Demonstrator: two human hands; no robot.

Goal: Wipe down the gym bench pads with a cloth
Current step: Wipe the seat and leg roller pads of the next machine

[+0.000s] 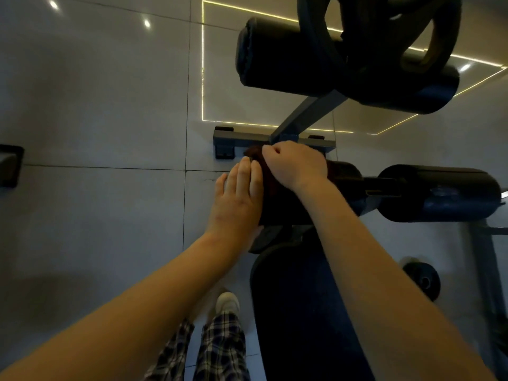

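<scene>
Right hand [295, 165] grips the bunched cloth [270, 185] on a roller [288, 213], left hand [236, 199] flat, fingers straight, against it; bench [297, 312] seat and other rollers [439, 193] likely yet to be wiped.

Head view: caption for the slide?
Wiping the bench's roller pad: right hand grips a dark cloth, left hand flat against the pad.

The person wears plaid trousers [220, 347] and, seemingly, a white shoe [227, 302].

Weight plate [312, 45], tiled floor [96, 105], white shoe [227, 302]
</scene>
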